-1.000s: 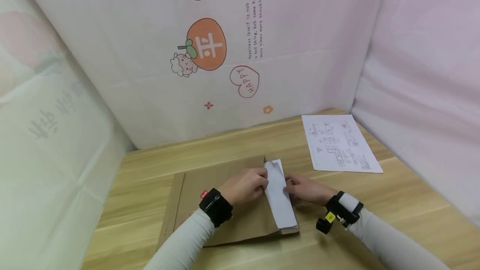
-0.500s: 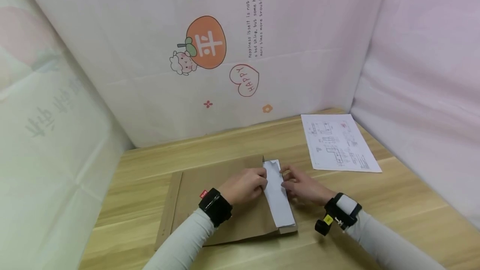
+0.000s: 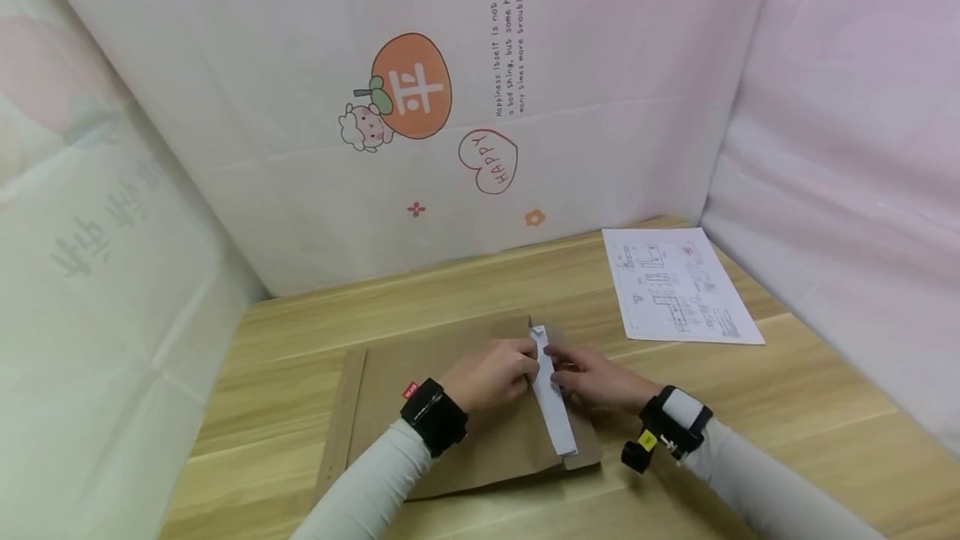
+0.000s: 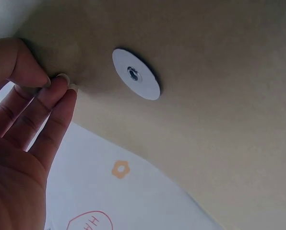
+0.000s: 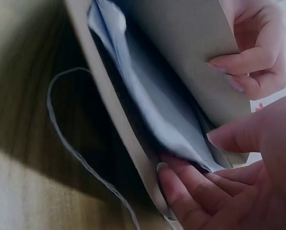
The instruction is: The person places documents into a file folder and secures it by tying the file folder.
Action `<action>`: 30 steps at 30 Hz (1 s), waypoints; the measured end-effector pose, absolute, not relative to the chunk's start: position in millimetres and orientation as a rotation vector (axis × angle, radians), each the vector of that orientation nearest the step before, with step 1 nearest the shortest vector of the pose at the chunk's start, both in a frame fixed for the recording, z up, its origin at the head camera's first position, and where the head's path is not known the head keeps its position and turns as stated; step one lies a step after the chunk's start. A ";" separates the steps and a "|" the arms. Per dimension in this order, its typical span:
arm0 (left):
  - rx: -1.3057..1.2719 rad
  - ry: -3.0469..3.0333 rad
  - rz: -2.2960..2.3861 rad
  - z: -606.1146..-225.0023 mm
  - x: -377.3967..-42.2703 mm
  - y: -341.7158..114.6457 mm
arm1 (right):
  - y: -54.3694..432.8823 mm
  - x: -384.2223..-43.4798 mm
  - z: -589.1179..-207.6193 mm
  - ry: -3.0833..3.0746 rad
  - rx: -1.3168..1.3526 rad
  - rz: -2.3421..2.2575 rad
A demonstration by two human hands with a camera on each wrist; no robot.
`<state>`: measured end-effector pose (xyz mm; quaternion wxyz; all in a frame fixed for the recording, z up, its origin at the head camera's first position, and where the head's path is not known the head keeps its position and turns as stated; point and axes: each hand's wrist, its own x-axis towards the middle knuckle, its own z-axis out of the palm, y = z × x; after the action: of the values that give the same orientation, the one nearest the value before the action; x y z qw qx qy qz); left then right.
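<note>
- Bench, pale and wood-grained, runs out of the head view at the bottom; its left and right edges lead back to the rear.
- Brown envelope lies on it, nearer the left edge than the right, mouth facing the right edge; white papers show as a narrow strip at that mouth.
- White string curls loose beside the envelope, and a white disc with a metal eyelet sits on the brown paper.
- Printed drawing sheet lies flat by the far right corner.
- White cloth rises behind the far edge, with orange fruit, a red heart and lettering on it; more cloth hangs along both sides.
- Left hand: grip pinched on the upper layer of the envelope at its mouth, thumb close against the fingers.
- Right hand: grip loose, thumb and fingers parted, fingers touching the papers' outer edge.
</note>
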<state>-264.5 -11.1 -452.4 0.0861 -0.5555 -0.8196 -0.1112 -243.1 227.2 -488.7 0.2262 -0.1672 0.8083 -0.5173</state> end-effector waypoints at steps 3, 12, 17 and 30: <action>-1.638 -2.457 -0.353 -454.9 -265.2 -11.0 | 227.7 -243.3 -488.0 2.232 -0.515 -1.407; -1.631 -2.443 -0.386 -459.0 -267.8 -11.5 | 239.1 -234.7 -486.3 2.248 -0.607 -1.332; -1.613 -2.445 -0.348 -457.2 -268.3 -11.5 | 240.3 -229.9 -480.1 2.245 -0.656 -1.278; -1.572 -2.474 -0.260 -450.4 -265.7 -7.5 | 221.3 -230.6 -482.5 2.197 -0.636 -1.324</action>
<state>-265.7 -7.5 -450.4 0.0993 -0.5316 -0.8366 -0.0879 -230.6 221.3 -482.5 0.2468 -0.2334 0.8055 -0.4856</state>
